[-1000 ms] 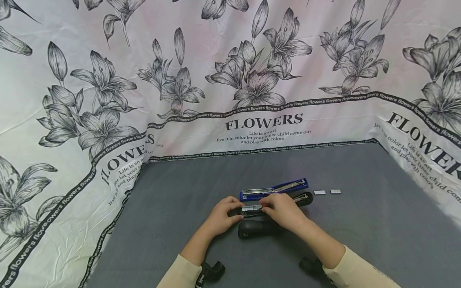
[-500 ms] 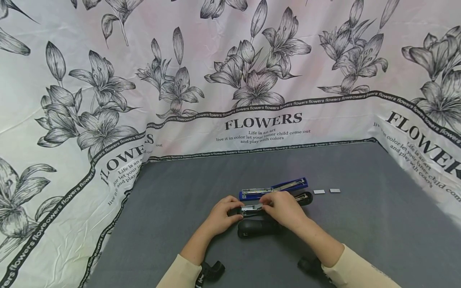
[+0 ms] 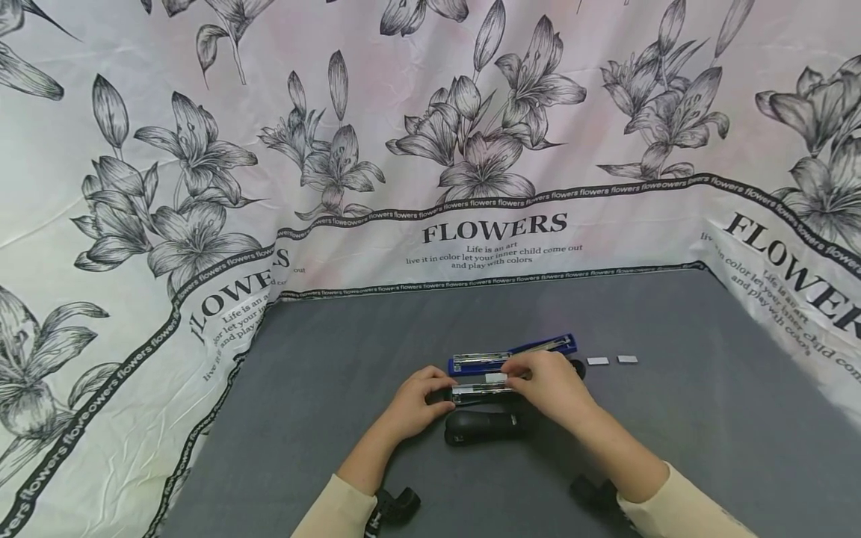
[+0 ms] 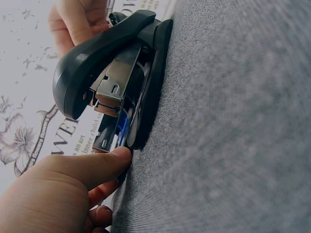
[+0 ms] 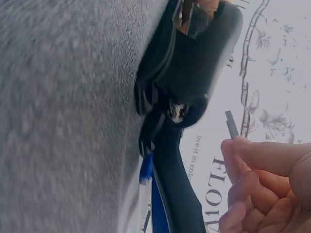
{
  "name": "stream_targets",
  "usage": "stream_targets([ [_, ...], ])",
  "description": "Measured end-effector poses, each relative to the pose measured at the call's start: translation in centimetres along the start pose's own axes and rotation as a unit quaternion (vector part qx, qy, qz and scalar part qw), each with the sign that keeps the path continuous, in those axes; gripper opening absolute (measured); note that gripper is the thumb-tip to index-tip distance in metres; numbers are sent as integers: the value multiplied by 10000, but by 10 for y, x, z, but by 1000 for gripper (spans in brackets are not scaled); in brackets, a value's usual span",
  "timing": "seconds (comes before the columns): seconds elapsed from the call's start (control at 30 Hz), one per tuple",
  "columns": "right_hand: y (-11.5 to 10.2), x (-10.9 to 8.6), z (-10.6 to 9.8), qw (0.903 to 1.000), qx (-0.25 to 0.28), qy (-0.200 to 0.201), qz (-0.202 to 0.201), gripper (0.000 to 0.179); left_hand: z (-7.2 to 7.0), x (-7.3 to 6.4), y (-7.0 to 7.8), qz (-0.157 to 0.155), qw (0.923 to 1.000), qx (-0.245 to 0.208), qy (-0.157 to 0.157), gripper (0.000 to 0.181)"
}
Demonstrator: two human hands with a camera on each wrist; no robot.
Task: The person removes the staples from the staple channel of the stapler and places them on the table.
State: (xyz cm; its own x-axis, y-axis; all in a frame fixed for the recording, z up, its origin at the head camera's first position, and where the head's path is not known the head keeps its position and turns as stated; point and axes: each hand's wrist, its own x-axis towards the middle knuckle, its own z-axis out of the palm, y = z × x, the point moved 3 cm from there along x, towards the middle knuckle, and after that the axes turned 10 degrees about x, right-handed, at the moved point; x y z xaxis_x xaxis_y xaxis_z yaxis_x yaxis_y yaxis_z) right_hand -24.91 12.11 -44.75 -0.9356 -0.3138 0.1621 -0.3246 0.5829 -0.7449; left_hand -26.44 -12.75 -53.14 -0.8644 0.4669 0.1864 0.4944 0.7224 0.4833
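Observation:
An opened black stapler [image 3: 471,394] lies on the grey table with its metal staple channel exposed. My left hand [image 3: 415,402] grips its front end between thumb and fingers. Just above the channel, my right hand [image 3: 551,385] pinches a small grey strip of staples [image 5: 232,124] between thumb and fingertips; the strip sticks out past them. Behind this stapler lies an opened blue stapler [image 3: 477,364], partly covered by my right hand in the head view. A second black stapler [image 3: 483,427], its top arm down, lies nearest me and blocks part of the left wrist view.
Two more staple strips lie to the right of the staplers, one strip [image 3: 597,361] closer and another strip [image 3: 628,359] farther out. A flower-printed cloth [image 3: 494,246] rises behind the table and along both sides.
My right hand has moved up and to the right from the channel of the middle stapler, with the staple strip now visible in its fingertips. My left hand keeps its place.

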Motion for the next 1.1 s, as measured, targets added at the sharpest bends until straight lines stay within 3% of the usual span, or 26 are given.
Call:
stream_targets([
  [0.4, 6, -11, -28, 9980, 593, 129, 199, 13, -3, -1, 2, -67, 10000, -31, -12, 33],
  [1.1, 28, -35, -69, 9929, 774, 373, 821, 18, 1, -1, 0, 2, 9999, -108, 12, 32],
])
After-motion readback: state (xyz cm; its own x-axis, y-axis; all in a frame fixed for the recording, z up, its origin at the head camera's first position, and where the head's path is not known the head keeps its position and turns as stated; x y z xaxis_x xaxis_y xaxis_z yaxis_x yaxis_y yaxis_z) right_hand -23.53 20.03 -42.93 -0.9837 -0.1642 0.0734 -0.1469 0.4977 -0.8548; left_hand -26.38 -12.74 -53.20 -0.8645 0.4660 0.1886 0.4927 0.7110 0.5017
